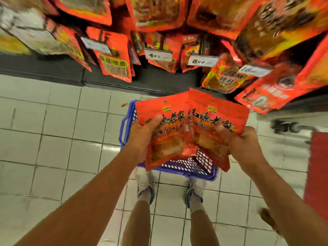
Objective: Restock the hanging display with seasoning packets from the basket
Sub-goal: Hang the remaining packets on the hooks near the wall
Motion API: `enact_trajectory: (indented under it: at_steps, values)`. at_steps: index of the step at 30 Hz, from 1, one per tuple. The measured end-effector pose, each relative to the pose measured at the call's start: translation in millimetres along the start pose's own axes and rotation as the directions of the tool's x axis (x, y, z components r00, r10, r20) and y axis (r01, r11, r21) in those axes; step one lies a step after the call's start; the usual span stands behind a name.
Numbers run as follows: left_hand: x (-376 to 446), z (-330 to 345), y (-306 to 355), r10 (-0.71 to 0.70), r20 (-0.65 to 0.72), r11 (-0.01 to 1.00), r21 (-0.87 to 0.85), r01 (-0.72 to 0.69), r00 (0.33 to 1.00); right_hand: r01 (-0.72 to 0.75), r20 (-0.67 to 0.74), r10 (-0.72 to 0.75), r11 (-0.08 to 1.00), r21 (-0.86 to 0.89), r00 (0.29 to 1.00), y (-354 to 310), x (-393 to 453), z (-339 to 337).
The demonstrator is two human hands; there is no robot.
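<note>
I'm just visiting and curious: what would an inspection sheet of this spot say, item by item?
Surface: pale tiled floor, grey grout lines.
Job's things: two bunches of red seasoning packets held above a blue basket standing on the floor; whether more packets lie in it is hidden.
Display: hanging display of red packets with white price tags, blurred.
Clutter: a small brownish scrap on the floor behind the basket.
Grip: left hand grips the left bunch, thumb on its face; right hand grips the right bunch.
Cables: nothing seen.
Surroundings: the person's shoes by the basket; a red object at the right edge, unclear.
</note>
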State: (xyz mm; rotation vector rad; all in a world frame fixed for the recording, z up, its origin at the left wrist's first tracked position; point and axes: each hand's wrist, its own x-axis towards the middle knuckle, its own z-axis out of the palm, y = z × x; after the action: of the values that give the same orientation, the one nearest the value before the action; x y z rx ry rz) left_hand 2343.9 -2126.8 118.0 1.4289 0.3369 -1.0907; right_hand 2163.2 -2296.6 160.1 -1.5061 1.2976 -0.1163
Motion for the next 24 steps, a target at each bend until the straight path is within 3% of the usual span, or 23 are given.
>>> enact_trajectory:
  at_steps: [4,8,12,16,24]
  values:
    - [-70,22,82,0.078,-0.018,0.997,-0.007,-0.078,0.997,0.124,-0.080,-0.117,0.988,0.088,0.990,-67,-46,-47]
    - [-145,51,152,0.212,0.050,0.977,-0.031,-0.211,0.976,0.249,-0.140,-0.225,0.951,0.183,0.964,-134,-92,-100]
    - [-231,86,205,0.366,0.141,0.926,0.042,-0.375,0.920,0.319,-0.239,-0.258,0.910,0.265,0.936,-194,-142,-161]
    - [-320,130,245,0.510,0.215,0.836,0.105,-0.539,0.833,0.396,-0.261,-0.335,0.887,0.237,0.906,-247,-184,-230]
    - [-445,226,313,0.677,0.274,0.704,0.029,-0.709,0.683,0.663,-0.414,-0.553,0.725,0.189,0.723,-351,-256,-359]
